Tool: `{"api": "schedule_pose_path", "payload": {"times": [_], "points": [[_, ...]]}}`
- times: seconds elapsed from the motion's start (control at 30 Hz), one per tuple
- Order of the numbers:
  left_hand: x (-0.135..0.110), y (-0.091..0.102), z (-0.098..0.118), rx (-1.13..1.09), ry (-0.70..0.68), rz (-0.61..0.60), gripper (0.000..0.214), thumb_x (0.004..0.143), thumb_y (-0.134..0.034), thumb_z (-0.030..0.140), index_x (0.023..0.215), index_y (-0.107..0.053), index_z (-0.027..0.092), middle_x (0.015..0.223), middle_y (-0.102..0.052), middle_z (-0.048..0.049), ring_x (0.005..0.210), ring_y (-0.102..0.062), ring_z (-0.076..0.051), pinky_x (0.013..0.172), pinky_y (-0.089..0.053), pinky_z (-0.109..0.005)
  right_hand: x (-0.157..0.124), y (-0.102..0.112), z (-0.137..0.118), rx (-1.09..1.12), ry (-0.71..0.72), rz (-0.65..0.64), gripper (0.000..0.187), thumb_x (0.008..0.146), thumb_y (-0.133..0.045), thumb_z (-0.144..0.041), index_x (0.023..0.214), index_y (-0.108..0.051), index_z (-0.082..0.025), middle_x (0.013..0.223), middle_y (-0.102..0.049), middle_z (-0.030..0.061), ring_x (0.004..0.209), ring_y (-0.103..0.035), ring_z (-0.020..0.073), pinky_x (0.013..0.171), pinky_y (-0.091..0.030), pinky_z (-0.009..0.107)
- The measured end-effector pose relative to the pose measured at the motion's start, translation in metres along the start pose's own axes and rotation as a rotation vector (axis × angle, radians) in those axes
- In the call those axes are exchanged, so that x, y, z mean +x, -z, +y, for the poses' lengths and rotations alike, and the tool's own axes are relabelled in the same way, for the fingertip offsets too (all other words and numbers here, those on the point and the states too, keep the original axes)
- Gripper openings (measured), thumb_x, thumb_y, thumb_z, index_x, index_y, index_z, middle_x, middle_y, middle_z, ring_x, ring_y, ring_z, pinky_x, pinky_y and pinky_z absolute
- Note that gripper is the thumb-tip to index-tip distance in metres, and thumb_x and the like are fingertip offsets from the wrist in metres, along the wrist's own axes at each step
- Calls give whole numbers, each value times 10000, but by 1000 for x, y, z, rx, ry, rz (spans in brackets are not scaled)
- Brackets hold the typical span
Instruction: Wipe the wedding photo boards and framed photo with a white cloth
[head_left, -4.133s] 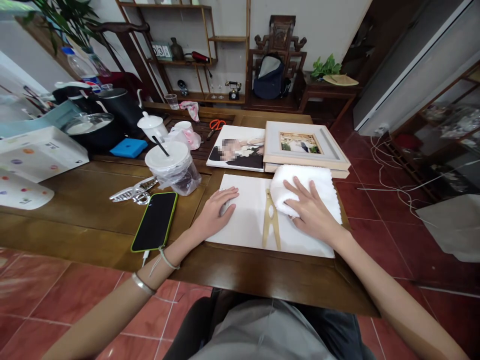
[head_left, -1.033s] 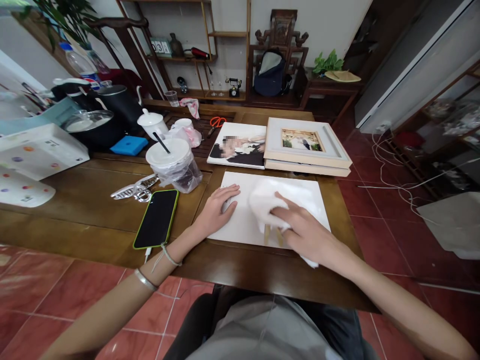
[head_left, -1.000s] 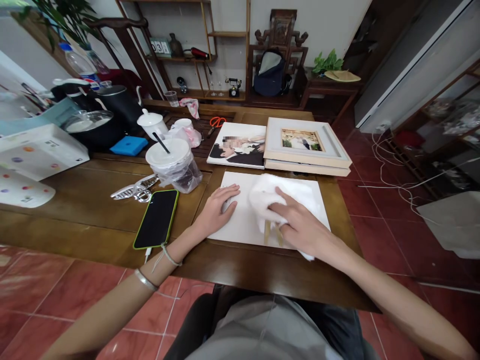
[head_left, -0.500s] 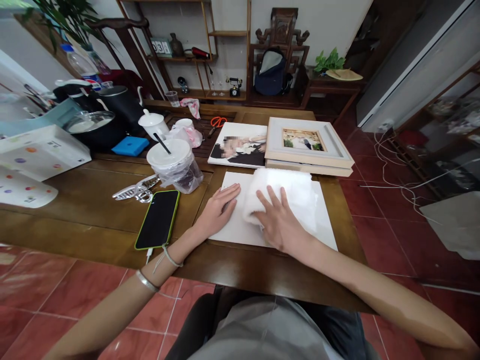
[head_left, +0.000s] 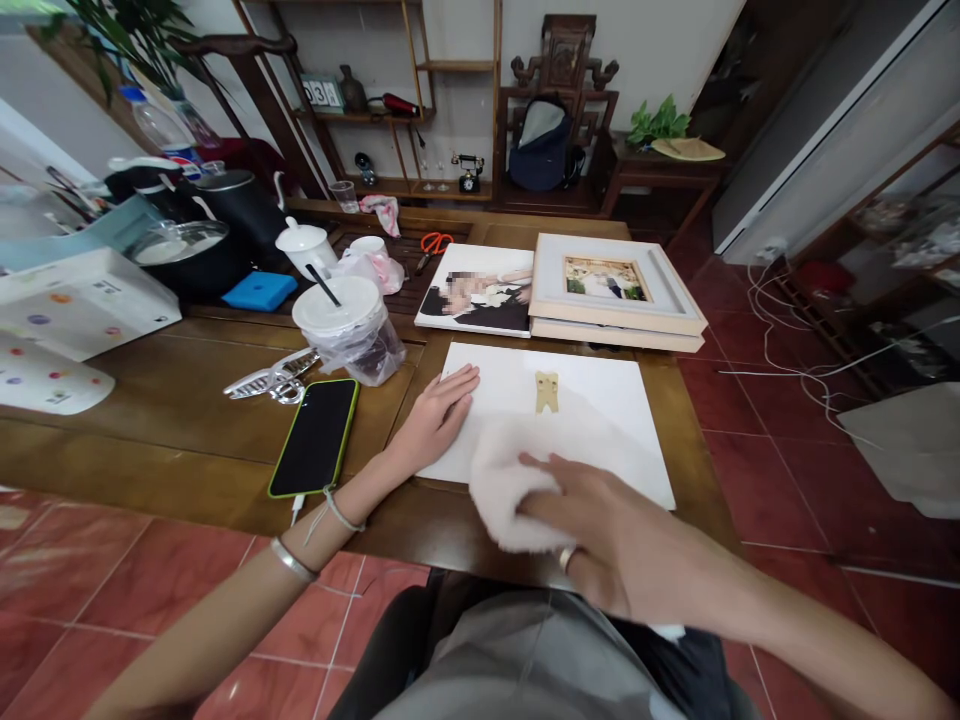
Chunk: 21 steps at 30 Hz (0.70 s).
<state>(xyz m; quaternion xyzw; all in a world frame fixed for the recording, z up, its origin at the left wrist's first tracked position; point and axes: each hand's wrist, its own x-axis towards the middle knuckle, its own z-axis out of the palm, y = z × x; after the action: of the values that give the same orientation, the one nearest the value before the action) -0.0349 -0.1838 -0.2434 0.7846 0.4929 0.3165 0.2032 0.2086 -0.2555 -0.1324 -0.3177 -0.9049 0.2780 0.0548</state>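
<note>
A white board lies flat near the table's front edge, with a small gold-coloured metal plate on its surface, perhaps a picture hanger. My left hand rests flat on the board's left side, fingers stretched out. My right hand has a white cloth in its fingers, over the board's near edge; both are smeared by motion. Close to my left hand lies a phone in a green case, with a white cable plugged in.
Behind the board are a photo print and stacked picture frames. To the left stand a lidded plastic cup with a straw, silver scissors and a blue box. Orange-handled scissors lie farther back.
My right hand has drawn the white cloth toward me, from the middle of the board to its near edge. The gold-coloured plate now shows. My left hand stays in place.
</note>
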Motion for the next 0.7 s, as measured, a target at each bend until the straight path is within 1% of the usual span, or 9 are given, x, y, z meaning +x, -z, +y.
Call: {"api": "schedule_pose_path", "payload": {"times": [0.1,0.17,0.2,0.27,0.33,0.37,0.47,0.57,0.7], "points": [[0,0,-1,-25,10,10,374,952,-381,300,1261,-568,205,1360,-536,-96,1322,-425,-217,1112,-271,-490,11,15,14,63,-100,141,279,761,-407,-86,947,-581,-199,769,-617,17,709,-585,180,618,-468,284],[1,0,-1,-42,19,13,372,953,-379,313,1245,-582,203,1353,-544,-94,1316,-434,-218,1117,-267,-486,23,16,23,28,-126,236,262,758,-405,-87,931,-575,-186,741,-608,20,671,-573,184,589,-453,290],[2,1,-1,-51,24,14,372,954,-379,321,1237,-589,202,1350,-546,-93,1313,-437,-220,1119,-265,-484,30,14,26,-23,-140,275,277,752,-419,-91,962,-579,-175,792,-627,46,736,-594,208,625,-468,311],[3,2,0,-72,37,17,374,954,-378,342,1219,-603,204,1344,-552,-90,1309,-442,-226,1124,-259,-481,47,5,31,-174,-183,321,356,746,-465,-106,1081,-577,-152,1035,-641,135,1036,-570,303,805,-478,414],[3,4,3,-104,46,13,384,957,-365,361,1212,-609,208,1340,-557,-85,1311,-440,-228,1128,-259,-473,64,-9,32,-326,-213,289,437,754,-526,-145,1190,-555,-153,1326,-510,184,1301,-351,392,990,-348,561],[3,4,4,-123,51,16,393,961,-353,368,1214,-607,206,1339,-559,-83,1309,-443,-226,1129,-263,-464,73,-17,32,-385,-214,252,446,765,-546,-170,1210,-558,-161,1415,-426,180,1352,-250,419,1033,-263,615],[2,7,7,-187,78,67,431,972,-313,376,1252,-572,176,1333,-565,-91,1274,-483,-211,1112,-313,-418,91,-39,30,-492,-147,166,358,824,-528,-237,1160,-628,-163,1493,-311,168,1370,-154,463,1054,-124,684],[-1,8,8,-224,92,120,454,976,-302,379,1290,-527,142,1352,-544,-103,1267,-486,-199,1100,-336,-379,97,-49,27,-522,-45,158,326,847,-488,-229,1115,-659,-157,1479,-339,167,1367,-175,454,1051,-120,690],[-3,7,5,-223,82,141,479,979,-281,392,1323,-488,132,1401,-492,-103,1309,-435,-196,1121,-302,-367,87,-47,22,-459,102,93,320,796,-525,-205,1079,-673,-183,1464,-375,138,1371,-208,409,1062,-140,660]]}}
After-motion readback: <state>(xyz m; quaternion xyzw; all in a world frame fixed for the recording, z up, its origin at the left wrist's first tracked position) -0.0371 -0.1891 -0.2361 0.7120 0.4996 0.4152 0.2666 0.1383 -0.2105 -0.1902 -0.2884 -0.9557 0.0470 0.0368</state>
